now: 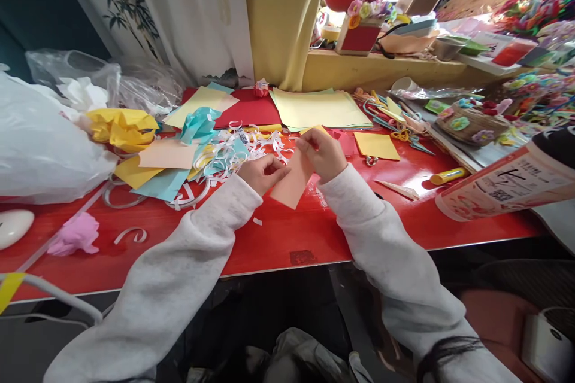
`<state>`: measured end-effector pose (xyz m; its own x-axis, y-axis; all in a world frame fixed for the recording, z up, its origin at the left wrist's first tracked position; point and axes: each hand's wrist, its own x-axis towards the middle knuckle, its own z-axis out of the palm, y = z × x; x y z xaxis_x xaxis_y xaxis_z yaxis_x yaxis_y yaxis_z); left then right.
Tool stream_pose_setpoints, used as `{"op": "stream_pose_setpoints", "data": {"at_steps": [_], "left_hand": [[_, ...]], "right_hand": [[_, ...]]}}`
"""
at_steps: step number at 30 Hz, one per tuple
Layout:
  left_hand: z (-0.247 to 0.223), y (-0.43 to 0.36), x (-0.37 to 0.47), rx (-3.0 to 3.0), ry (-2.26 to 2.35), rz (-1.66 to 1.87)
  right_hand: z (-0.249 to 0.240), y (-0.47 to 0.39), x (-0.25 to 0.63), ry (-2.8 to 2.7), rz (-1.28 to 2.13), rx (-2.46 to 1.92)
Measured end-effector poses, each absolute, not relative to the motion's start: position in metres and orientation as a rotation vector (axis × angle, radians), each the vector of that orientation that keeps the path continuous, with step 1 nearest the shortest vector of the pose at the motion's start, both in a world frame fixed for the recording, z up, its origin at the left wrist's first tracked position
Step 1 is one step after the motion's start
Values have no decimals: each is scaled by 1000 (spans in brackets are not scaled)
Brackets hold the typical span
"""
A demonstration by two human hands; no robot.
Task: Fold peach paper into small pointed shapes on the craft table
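A peach-orange strip of paper (294,182) slants between my two hands above the red table (278,245). My right hand (324,154) is closed on its upper part, thumb and fingers pinched together. At its left edge, my left hand (263,173) pinches with thumb and forefinger. A bit of yellow-orange paper shows behind my right fingers. Just left of my left hand lies a heap of curled white paper shreds (224,152). Right of my right hand is a yellow-orange square of paper (377,146).
Pale yellow sheets (318,109) lie at the back. A large cup (503,182) with a dark lid is at the right, near a yellow glue-stick-like tube (448,176). On the left are a white plastic bag (45,143) and crumpled pink paper (75,233).
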<state>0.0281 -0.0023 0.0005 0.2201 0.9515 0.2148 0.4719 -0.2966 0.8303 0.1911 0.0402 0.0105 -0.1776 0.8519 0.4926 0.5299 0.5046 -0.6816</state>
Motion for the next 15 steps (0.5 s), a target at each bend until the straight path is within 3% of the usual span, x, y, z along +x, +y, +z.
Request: {"op": "stream_pose_setpoints", "data": {"at_steps": [10,15], "left_hand": [[9,-9,24,1895,932,1029],[10,-4,26,1637,1176,1175]], "right_hand": [[12,53,205,-1674,415,-1228],[11,41,190,-1830,614,-1153]]}}
